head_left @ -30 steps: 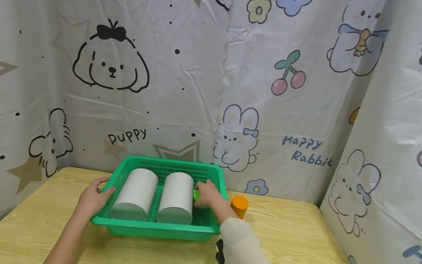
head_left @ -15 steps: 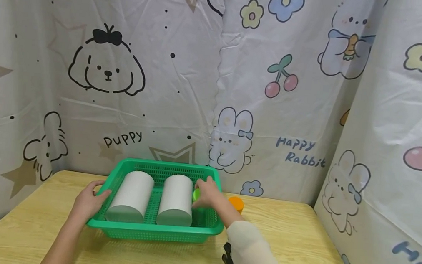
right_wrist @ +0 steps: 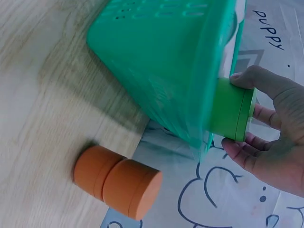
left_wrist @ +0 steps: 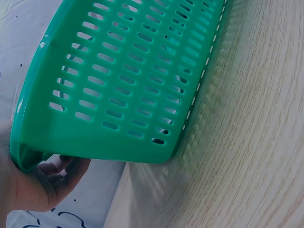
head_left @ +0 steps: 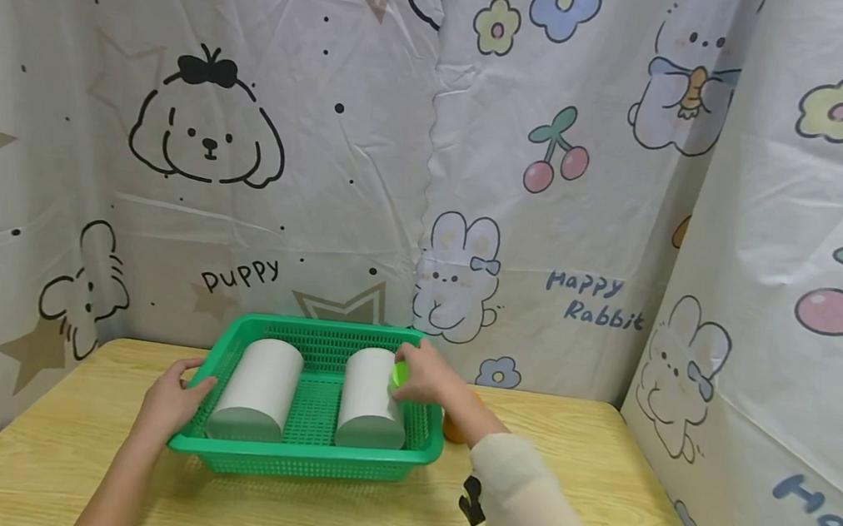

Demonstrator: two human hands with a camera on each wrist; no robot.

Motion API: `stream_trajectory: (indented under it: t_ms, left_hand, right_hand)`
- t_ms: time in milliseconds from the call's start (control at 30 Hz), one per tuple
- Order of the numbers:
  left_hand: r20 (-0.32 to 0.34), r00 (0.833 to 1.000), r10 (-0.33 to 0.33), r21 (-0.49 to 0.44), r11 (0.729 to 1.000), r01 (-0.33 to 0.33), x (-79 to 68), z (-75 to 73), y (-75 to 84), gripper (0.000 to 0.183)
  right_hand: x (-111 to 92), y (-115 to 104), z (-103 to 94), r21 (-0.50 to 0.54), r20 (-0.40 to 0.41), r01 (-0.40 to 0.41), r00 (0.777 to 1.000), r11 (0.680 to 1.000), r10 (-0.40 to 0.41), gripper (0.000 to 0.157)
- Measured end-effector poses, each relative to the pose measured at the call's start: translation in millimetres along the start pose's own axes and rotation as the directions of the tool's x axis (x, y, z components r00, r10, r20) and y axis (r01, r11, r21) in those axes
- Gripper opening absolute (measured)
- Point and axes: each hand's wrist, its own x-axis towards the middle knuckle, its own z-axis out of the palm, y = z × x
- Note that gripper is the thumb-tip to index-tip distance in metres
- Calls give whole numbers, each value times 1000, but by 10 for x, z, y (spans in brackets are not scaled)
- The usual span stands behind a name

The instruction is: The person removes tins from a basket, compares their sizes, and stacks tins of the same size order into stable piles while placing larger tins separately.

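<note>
A green plastic basket point(head_left: 307, 453) stands on the table with two white cylinders lying in it, one at the left point(head_left: 260, 383) and one at the right point(head_left: 370, 396). My left hand point(head_left: 170, 401) grips the basket's left rim; in the left wrist view its fingers point(left_wrist: 69, 178) curl under the rim. Over the basket's right side, my right hand point(head_left: 427, 374) holds a bright green cylinder point(right_wrist: 232, 109) between thumb and fingers. In the right wrist view the green cylinder's lower part is partly hidden behind the basket rim. The right white cylinder lies directly beside it.
An orange, grooved cylinder point(right_wrist: 116, 180) stands on the wooden table point(head_left: 559, 492) just outside the basket's right side, partly covered by my right forearm in the head view. A printed curtain point(head_left: 370, 167) hangs close behind the basket and along the right side.
My right hand has lifted the green cylinder from inside the basket up toward its right rim. The right white cylinder has shifted to the right. My left hand stays on the rim.
</note>
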Motion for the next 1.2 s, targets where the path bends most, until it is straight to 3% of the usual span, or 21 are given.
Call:
stream_trajectory:
  t_ms: [700, 1200]
  left_hand:
    - [13, 1000, -12, 8, 1000, 12, 4, -12, 41, 61]
    - [4, 1000, 3, 10, 1000, -3, -4, -13, 17, 60]
  right_hand:
    - [-157, 174, -356, 30, -29, -51, 998, 998, 52, 45]
    - [-253, 381, -431, 33, -51, -81, 995, 996, 83, 41]
